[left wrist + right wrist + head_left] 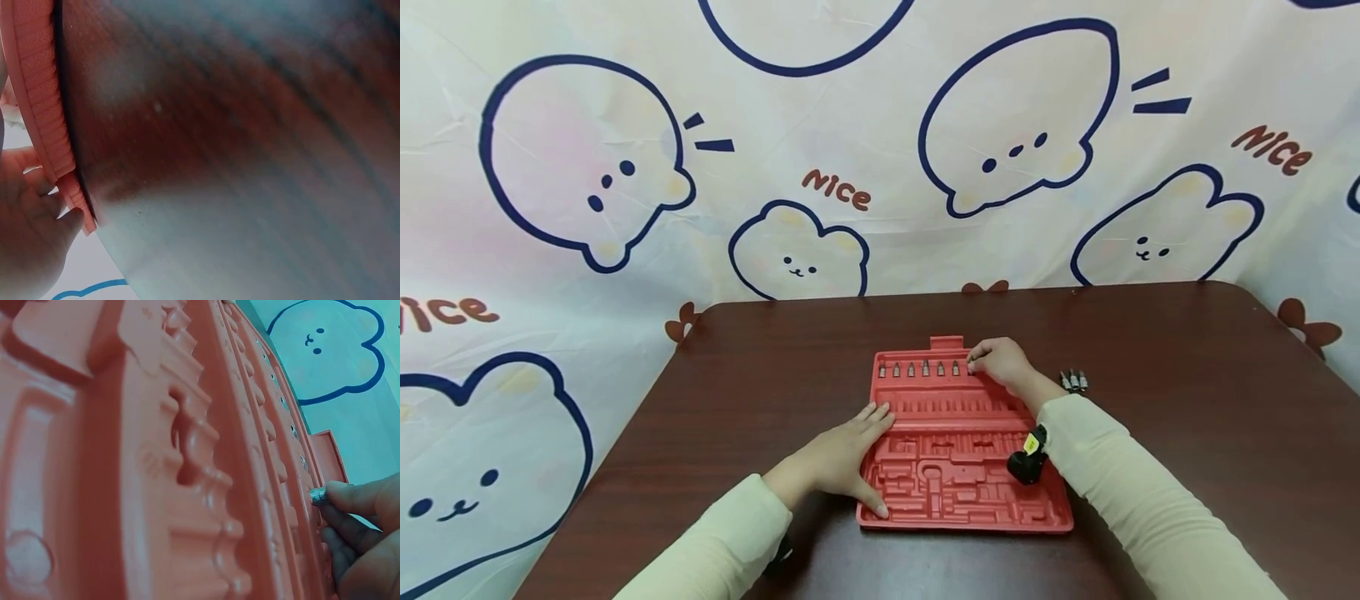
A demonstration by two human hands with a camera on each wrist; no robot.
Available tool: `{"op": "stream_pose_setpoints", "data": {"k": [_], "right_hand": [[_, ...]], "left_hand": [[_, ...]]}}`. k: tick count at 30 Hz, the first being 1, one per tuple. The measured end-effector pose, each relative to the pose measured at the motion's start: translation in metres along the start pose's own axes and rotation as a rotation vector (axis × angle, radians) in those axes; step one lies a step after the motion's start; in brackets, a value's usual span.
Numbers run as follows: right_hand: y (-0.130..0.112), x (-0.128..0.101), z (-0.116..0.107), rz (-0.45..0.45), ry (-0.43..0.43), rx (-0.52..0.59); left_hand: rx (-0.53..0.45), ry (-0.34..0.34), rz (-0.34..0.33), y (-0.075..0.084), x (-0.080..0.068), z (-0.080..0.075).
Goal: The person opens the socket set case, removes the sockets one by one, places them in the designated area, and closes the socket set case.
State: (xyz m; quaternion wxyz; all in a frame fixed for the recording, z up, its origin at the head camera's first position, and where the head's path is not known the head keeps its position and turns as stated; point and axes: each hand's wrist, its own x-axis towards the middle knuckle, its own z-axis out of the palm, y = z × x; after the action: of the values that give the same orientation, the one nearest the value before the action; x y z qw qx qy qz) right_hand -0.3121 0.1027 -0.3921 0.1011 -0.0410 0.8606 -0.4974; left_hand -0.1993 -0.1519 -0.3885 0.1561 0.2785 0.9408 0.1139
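Cream sleeves frame the bottom of the head view, both forearms reaching over a dark wooden table [1187, 400]; between them lies a red moulded tool tray [962, 492], flat on the tabletop near its front edge. Left hand [842, 454] lies spread with straight fingers pressing the tray's left rim, gripping nothing; the left wrist view shows only that rim [37, 94] and blurred wood. Right hand [1000, 362] sits at the tray's far right corner, thumb and forefinger pinching a small metal bit [317, 496] at the end of the top row, beside six bits already seated [917, 368]; three more bits [1073, 381] lie loose on the table just right of the wrist. Judging by looks, the bit is hard, smooth steel, light but slippery and quick to roll; its knurled collar offers the surest pinch. Thin plastic suggests the tray is light and slightly flexible, likely to slide unless held at its rim.
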Motion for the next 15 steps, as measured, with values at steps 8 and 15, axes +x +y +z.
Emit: {"op": "stream_pose_setpoints", "data": {"k": [8, 15], "right_hand": [[0.002, -0.002, -0.005, 0.011, 0.035, 0.149], [-0.010, -0.010, -0.018, 0.024, 0.023, 0.220]], "left_hand": [[0.003, 0.009, 0.015, 0.002, 0.002, 0.000], [0.012, 0.007, 0.010, 0.001, 0.000, 0.000]]}}
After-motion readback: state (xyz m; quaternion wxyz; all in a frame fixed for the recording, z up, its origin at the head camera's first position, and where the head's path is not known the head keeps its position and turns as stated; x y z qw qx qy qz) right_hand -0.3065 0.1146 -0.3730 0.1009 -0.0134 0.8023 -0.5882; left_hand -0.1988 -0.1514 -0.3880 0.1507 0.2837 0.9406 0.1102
